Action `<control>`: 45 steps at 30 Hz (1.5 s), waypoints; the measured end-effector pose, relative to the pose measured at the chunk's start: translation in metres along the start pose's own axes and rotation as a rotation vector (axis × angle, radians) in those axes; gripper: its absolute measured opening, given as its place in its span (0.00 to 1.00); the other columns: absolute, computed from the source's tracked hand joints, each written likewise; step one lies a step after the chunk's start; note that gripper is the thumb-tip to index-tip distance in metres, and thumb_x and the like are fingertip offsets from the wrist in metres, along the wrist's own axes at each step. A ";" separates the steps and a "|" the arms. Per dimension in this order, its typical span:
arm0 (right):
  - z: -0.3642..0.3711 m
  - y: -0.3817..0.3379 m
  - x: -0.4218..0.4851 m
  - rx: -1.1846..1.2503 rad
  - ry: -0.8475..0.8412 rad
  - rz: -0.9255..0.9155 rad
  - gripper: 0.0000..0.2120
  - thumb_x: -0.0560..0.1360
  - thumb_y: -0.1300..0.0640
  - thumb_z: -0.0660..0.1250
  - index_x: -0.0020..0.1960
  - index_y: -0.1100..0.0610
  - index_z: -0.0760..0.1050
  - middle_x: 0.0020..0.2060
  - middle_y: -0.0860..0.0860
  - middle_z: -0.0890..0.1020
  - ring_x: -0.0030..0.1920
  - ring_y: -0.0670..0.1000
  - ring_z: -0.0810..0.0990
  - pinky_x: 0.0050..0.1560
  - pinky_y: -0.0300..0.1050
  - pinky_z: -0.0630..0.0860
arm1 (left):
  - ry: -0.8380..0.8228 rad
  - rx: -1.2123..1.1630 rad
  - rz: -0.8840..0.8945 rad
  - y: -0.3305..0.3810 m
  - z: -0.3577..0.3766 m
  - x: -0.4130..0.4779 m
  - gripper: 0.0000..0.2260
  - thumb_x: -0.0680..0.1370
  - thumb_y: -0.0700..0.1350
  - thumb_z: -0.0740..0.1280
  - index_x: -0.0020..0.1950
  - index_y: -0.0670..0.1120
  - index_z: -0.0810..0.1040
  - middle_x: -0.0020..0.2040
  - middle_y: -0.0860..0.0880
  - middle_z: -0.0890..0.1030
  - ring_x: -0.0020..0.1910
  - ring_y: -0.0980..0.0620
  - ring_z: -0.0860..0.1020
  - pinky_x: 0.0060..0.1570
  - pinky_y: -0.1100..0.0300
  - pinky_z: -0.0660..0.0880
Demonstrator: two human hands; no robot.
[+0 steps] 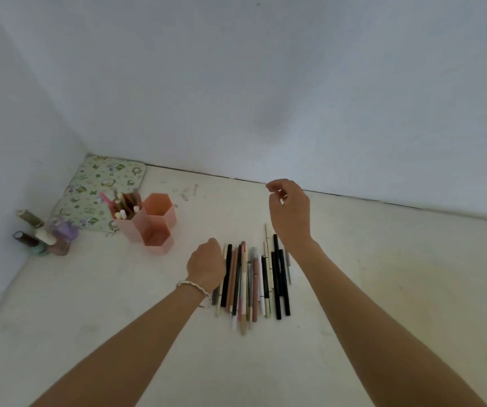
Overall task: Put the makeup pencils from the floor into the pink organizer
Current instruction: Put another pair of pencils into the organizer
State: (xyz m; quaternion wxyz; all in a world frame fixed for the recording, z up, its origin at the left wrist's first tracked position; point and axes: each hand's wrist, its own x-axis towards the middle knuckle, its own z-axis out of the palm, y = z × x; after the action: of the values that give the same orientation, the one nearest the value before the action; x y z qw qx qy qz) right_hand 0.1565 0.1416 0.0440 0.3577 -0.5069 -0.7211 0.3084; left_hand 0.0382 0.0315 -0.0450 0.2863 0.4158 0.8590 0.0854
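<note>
Several makeup pencils lie side by side in a row on the pale floor. My left hand, with a bracelet at the wrist, sits knuckles-up with its fingers curled down over the leftmost pencils of the row; the fingertips are hidden. My right hand hovers above the far right end of the row, fingers loosely curled, holding nothing. The pink organizer stands to the left of the row. It has three hexagonal cups. Its back-left cup holds several pencils; the other two look empty.
A green floral pouch lies in the corner behind the organizer. Several nail polish bottles stand by the left wall. White walls close the floor at the left and back.
</note>
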 end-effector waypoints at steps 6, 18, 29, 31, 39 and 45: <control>-0.007 0.027 -0.010 0.035 -0.028 0.088 0.14 0.74 0.69 0.60 0.49 0.53 0.79 0.44 0.43 0.80 0.47 0.48 0.78 0.54 0.45 0.76 | -0.008 -0.107 -0.031 0.000 0.008 0.005 0.10 0.79 0.39 0.64 0.60 0.42 0.71 0.54 0.43 0.79 0.52 0.43 0.79 0.48 0.53 0.75; 0.074 0.021 -0.024 -0.755 -0.579 -0.028 0.15 0.76 0.48 0.62 0.37 0.58 0.70 0.42 0.52 0.74 0.52 0.55 0.72 0.50 0.47 0.67 | 0.496 -0.627 0.178 0.007 -0.099 -0.006 0.15 0.77 0.38 0.68 0.62 0.48 0.72 0.40 0.55 0.77 0.37 0.61 0.77 0.31 0.76 0.71; 0.096 0.016 -0.008 -0.460 -0.530 0.192 0.13 0.73 0.54 0.62 0.33 0.59 0.67 0.32 0.51 0.71 0.40 0.54 0.71 0.38 0.44 0.66 | 0.579 -0.747 0.251 -0.025 -0.119 -0.019 0.22 0.78 0.37 0.67 0.70 0.52 0.70 0.43 0.55 0.76 0.40 0.61 0.78 0.42 0.70 0.76; 0.086 -0.003 0.014 -0.183 -0.387 0.270 0.08 0.74 0.55 0.62 0.41 0.60 0.71 0.33 0.52 0.75 0.37 0.53 0.73 0.33 0.43 0.67 | 0.728 -0.778 0.281 -0.034 -0.136 -0.019 0.22 0.78 0.36 0.66 0.69 0.51 0.71 0.45 0.53 0.77 0.40 0.60 0.78 0.41 0.73 0.75; 0.064 -0.111 0.038 0.449 0.107 -0.084 0.06 0.79 0.59 0.60 0.55 0.55 0.71 0.37 0.54 0.81 0.36 0.49 0.80 0.38 0.32 0.74 | 1.055 -0.754 0.275 -0.089 -0.184 -0.008 0.17 0.78 0.36 0.63 0.67 0.45 0.72 0.55 0.42 0.78 0.48 0.54 0.78 0.46 0.69 0.78; 0.091 -0.143 0.009 0.455 0.065 -0.273 0.05 0.80 0.60 0.60 0.55 0.55 0.70 0.39 0.50 0.81 0.39 0.47 0.80 0.43 0.38 0.76 | 0.973 -0.396 0.273 -0.115 -0.152 0.000 0.12 0.78 0.37 0.66 0.62 0.42 0.79 0.54 0.42 0.78 0.53 0.48 0.77 0.56 0.55 0.76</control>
State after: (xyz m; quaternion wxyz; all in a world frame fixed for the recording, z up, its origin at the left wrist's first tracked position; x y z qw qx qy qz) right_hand 0.0061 0.1005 0.1114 0.5239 -0.3212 -0.6828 0.3951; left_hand -0.1237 -0.0281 0.0357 -0.0852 0.3742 0.7981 0.4645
